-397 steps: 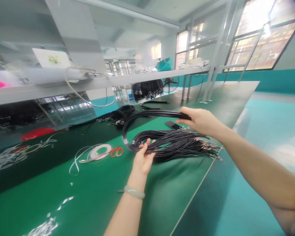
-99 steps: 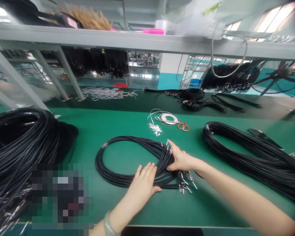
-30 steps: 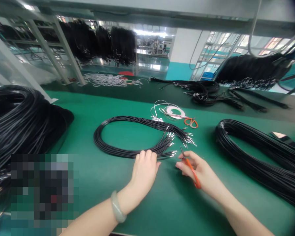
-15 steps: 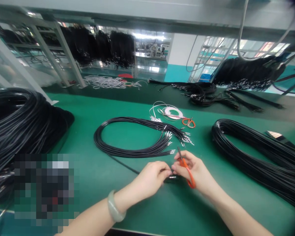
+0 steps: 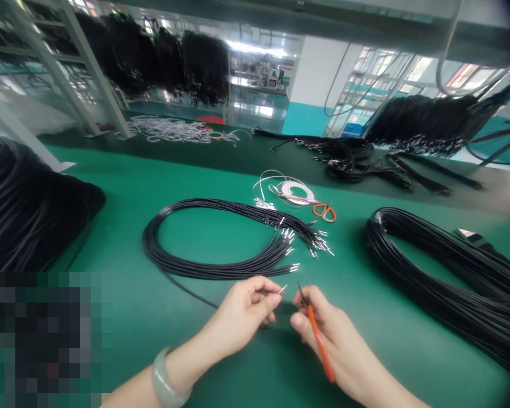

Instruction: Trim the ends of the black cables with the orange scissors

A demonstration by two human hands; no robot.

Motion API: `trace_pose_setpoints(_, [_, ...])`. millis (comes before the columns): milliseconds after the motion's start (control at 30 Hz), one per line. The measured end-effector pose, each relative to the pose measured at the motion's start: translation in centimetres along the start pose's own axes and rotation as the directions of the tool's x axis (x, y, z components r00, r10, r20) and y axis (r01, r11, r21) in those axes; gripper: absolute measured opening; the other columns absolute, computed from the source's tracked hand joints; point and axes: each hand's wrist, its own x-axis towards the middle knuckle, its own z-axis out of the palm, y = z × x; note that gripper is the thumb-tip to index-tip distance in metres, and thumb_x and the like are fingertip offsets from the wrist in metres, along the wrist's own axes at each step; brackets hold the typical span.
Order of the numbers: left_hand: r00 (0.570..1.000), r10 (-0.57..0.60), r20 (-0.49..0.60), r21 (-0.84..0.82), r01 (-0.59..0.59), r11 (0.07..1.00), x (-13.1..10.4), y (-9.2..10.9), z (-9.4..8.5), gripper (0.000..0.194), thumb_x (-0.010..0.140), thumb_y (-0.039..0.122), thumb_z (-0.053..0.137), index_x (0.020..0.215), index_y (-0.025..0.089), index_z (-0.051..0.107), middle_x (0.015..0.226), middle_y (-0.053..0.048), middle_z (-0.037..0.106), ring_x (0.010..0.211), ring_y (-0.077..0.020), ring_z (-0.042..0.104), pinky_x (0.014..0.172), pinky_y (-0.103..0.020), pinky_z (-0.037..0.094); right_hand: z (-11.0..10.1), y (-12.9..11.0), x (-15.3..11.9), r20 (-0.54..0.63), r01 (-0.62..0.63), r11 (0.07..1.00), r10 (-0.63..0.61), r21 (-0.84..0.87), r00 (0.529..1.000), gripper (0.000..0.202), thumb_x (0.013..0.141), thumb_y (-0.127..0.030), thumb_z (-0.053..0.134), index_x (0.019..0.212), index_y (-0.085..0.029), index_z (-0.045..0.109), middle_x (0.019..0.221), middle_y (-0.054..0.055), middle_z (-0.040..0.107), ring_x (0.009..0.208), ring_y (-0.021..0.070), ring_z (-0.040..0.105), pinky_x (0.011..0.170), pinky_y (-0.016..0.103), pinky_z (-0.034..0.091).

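Note:
My left hand [image 5: 249, 309], with a pale green bangle [image 5: 168, 377] at its wrist, pinches a black cable near its silvery end [image 5: 283, 289]. That cable runs back left to a looped bundle of black cables [image 5: 212, 271] on the green table. To the right, my right hand [image 5: 323, 323] holds orange-handled scissors [image 5: 318, 343], their dark tips pointing up and away. The two hands are apart, with a small gap between them. Bare metal ends of the bundle lie just beyond the hands.
Behind the bundle are a white roll [image 5: 297, 192] and a second orange-handled pair of scissors [image 5: 324, 212]. A large black coil [image 5: 433, 272] lies right, another pile [image 5: 38, 209] left. White strands [image 5: 170, 129] and black cables [image 5: 348, 158] lie farther back.
My hands have moved apart. The cable end now shows above my left fingertips, and the scissors have turned in my right hand, their handle lower. The view has shifted slightly.

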Motion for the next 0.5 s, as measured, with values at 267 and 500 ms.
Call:
trace_pose_setpoints(267, [1.0,0.0,0.017,-0.091,0.002,0.996,-0.4,0.6,0.3,0.016,0.084,0.028,0.066,0.09,0.013,0.062,0.08,-0.002,0.067,0.066,-0.0103,0.061,0.065,-0.024,0.051,1.0,0.1,0.5,0.058,0.103,0.995,-0.102,-0.012,0.993,0.021,0.093,-0.046,0.051,0.09,-0.025,0.047,0.082,-0.003,0.058,0.068,0.014,0.048,0.062,0.022,0.04])
trace_pose_setpoints(500, [1.0,0.002,0.006,-0.07,-0.002,0.998,-0.7,0.7,0.4,0.012,0.084,0.025,0.065,0.086,0.014,0.06,0.078,-0.001,0.065,0.068,-0.0117,0.063,0.065,-0.024,0.052,1.3,1.0,0.6,0.016,0.156,0.964,-0.156,-0.214,0.988,0.024,0.091,-0.049,0.054,0.089,-0.026,0.047,0.082,-0.002,0.057,0.067,0.0154,0.05,0.061,0.024,0.041])
